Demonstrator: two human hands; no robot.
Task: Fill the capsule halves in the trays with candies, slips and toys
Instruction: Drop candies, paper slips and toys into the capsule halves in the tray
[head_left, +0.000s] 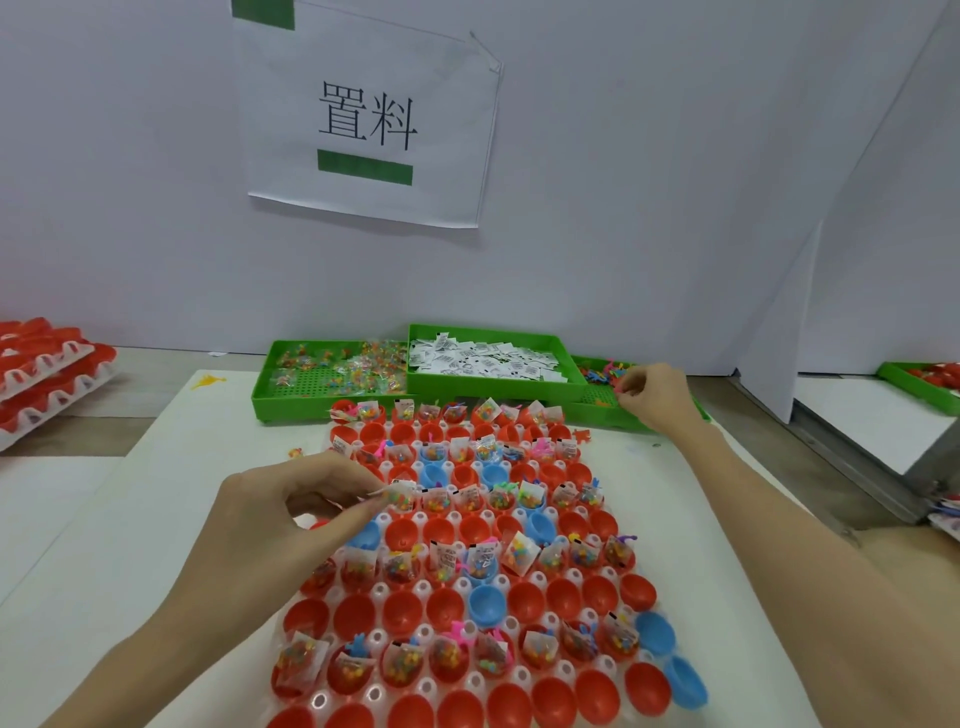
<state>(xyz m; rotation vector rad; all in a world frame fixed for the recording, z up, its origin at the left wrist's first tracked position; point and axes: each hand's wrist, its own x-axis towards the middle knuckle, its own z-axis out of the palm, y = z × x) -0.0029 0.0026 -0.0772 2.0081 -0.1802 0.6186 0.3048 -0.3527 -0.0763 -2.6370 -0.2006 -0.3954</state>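
while the left hand (291, 506) pinches a candy packet (402, 500), the right hand's (657, 395) curled fingers pick among toys (602, 371) at one o'clock.

A paper sign (371, 117) with two characters and a green bar hangs on the white wall (649, 182).

head view, close, facing forward and down

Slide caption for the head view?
Left hand places a candy packet into a capsule half; right hand reaches the toy bin.
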